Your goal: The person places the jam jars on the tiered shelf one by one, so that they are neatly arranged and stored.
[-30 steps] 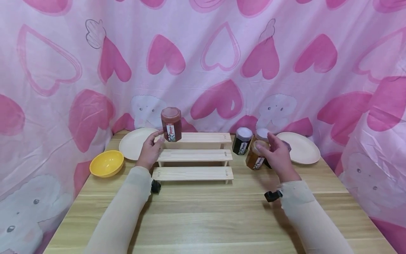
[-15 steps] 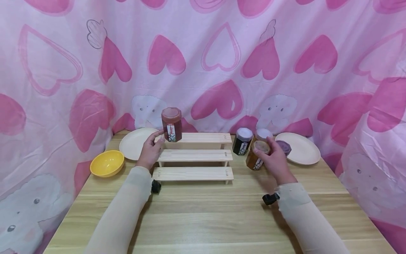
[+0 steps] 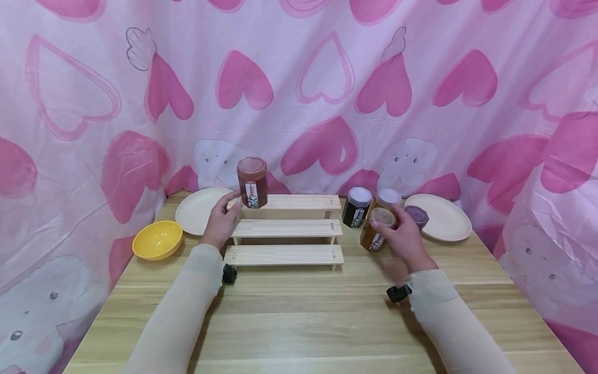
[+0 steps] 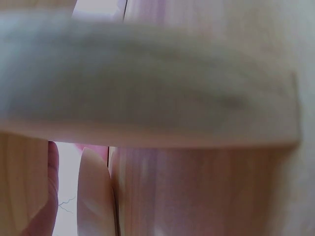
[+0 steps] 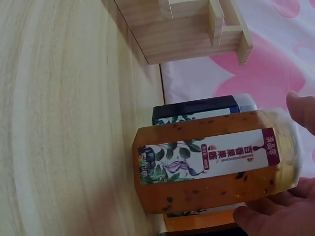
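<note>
In the head view an amber jam jar (image 3: 372,236) with dark specks and a printed label leans slightly in my right hand (image 3: 407,238). Thumb and fingers grip it around its lid end. My left hand (image 3: 223,221) stays beside a red-brown jam jar (image 3: 254,189) standing at the left end of the top shelf of a stepped wooden rack (image 3: 285,228). Its fingertips reach the jar's lower left side, with the fingers relaxed. In the right wrist view the amber jar (image 5: 211,162) overlaps a dark jar (image 5: 197,108) behind it.
Right of the rack stand a dark jar (image 3: 357,210), a pale-lidded jar (image 3: 389,198) and a purple-lidded jar (image 3: 417,215). Cream plates lie at the back left (image 3: 198,210) and back right (image 3: 446,218). A yellow bowl (image 3: 158,241) sits at the left.
My right hand has moved slightly left and closed its fingers around the amber jar, which now leans and sits a little further left. The left hand and the red-brown jar have not moved.
</note>
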Demonstrator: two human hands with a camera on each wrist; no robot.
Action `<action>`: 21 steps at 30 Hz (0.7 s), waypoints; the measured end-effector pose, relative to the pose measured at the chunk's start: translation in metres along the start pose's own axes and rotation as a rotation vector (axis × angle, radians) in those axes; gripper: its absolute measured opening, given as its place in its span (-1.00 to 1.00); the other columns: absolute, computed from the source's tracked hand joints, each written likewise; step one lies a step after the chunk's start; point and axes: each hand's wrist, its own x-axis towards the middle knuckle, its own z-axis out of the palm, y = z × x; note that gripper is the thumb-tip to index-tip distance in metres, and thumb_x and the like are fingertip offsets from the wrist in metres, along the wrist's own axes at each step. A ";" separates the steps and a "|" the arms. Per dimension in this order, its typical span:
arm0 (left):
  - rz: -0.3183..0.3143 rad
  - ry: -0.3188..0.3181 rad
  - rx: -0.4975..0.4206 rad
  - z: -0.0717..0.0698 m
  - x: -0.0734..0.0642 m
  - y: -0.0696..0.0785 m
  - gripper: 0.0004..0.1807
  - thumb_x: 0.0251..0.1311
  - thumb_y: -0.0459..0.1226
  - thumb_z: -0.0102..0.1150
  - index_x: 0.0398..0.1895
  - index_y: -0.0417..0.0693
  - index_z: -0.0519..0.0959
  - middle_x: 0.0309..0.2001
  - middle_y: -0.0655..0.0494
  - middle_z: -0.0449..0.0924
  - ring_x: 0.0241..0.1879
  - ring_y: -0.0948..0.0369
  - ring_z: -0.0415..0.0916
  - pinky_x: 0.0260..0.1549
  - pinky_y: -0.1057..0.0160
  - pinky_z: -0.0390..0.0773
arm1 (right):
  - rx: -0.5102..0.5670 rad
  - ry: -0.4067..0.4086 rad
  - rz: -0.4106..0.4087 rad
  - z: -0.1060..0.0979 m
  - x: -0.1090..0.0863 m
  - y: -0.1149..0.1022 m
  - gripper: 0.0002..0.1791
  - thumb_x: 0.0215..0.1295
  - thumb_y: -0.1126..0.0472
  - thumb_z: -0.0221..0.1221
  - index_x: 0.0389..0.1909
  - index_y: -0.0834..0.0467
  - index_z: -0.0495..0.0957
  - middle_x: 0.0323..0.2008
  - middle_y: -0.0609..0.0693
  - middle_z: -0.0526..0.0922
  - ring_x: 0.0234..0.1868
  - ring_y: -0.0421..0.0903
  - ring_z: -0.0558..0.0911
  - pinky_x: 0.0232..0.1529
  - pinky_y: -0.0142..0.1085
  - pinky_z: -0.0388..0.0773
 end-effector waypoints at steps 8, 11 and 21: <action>-0.028 -0.012 -0.008 0.000 0.000 0.004 -0.47 0.64 -0.06 0.00 0.59 0.15 0.35 0.57 0.06 0.27 0.01 0.22 0.34 -0.06 0.35 0.47 | 0.000 -0.034 0.010 0.000 0.002 0.004 0.05 0.39 0.03 0.42 0.70 0.16 0.00 0.48 0.37 0.33 0.47 0.27 0.37 0.50 0.17 0.28; -0.043 -0.022 -0.020 0.000 -0.002 0.008 -0.47 0.65 -0.10 -0.02 0.60 0.11 0.33 0.59 0.03 0.24 0.03 0.20 0.34 -0.03 0.32 0.48 | 0.007 -0.048 0.046 -0.001 0.003 0.006 0.06 0.37 0.00 0.43 0.70 0.14 0.01 0.51 0.34 0.31 0.50 0.27 0.34 0.51 0.18 0.27; -0.036 -0.003 -0.006 0.000 -0.001 0.003 -0.48 0.63 -0.03 0.01 0.58 0.19 0.37 0.44 0.01 0.37 -0.17 0.24 0.34 -0.21 0.38 0.45 | 0.051 -0.039 0.090 -0.002 0.004 0.009 -0.02 0.34 0.00 0.46 0.64 0.14 0.17 0.48 0.29 0.38 0.47 0.21 0.40 0.48 0.13 0.34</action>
